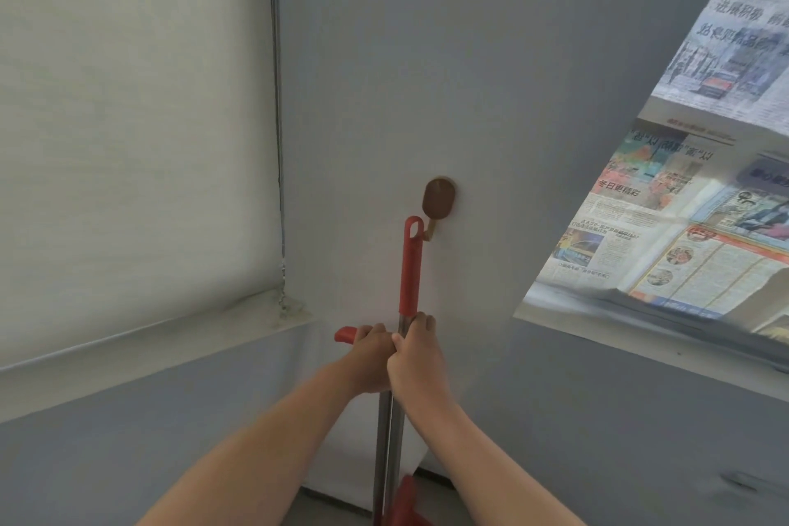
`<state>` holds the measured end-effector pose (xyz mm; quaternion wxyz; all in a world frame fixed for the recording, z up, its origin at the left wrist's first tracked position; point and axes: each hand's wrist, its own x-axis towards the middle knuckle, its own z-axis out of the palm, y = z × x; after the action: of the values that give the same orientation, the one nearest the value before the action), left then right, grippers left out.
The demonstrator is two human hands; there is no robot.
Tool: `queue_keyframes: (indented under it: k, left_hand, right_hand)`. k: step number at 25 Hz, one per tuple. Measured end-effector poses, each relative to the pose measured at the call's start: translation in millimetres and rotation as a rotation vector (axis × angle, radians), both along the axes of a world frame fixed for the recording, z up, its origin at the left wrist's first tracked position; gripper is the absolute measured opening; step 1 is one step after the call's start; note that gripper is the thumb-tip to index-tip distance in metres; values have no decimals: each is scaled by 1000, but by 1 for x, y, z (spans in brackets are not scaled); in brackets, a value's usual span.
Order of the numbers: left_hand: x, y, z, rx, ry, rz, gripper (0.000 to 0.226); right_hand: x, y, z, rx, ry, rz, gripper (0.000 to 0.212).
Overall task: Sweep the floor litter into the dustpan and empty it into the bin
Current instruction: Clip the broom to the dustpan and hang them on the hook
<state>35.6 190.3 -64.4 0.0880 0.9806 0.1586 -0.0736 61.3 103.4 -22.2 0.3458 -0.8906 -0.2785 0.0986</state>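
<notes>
The broom (410, 265), a metal pole with a red grip at its top, stands upright against the white wall (491, 98). The loop at its tip sits right at the small brown hook (438, 202); whether it hangs on the peg or is just clear of it I cannot tell from here. Beside it runs a second metal pole topped by a short red handle (346, 334), which I take to be the dustpan (407, 502), its red body just showing at the bottom edge, close to the floor.

Both hands are closed around these poles. The right hand (416, 359) is wrapped about the broom just below the red grip, fingers curled over the front. The left hand (369, 354) touches it, clamped on the second pole under the red handle. The two poles lie side by side, touching or nearly so.

To the left is a pale window blind (128, 120) over a sill; to the right, newspapers (683, 226) cover a pane.

No litter and no bin are in sight, so this looks like the tool-at-the-hook step, most likely fetching. If so, the next move calls for a small lift to free the loop, then drawing both poles away from the wall without knocking the hook, and separating broom from dustpan, one to each hand.
</notes>
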Motion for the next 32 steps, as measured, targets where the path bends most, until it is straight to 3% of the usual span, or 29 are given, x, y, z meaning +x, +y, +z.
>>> queue_keyframes:
  k: [9,21,28,32]
  left_hand:
    - [5,10,6,-7,39,-109,23]
    - [3,-6,-20,-132,-111,230,31]
    - [-1,-4,-33,-84,-169,236,23]
    - [-9,0,-43,-131,-239,219,20]
  right_hand:
    - [0,-1,-2,39,-59,-51,23]
    - [6,15,-11,35,133,-130,30]
    - [18,6,-25,-30,54,15,26]
    - [30,-22,-31,-96,124,87,29]
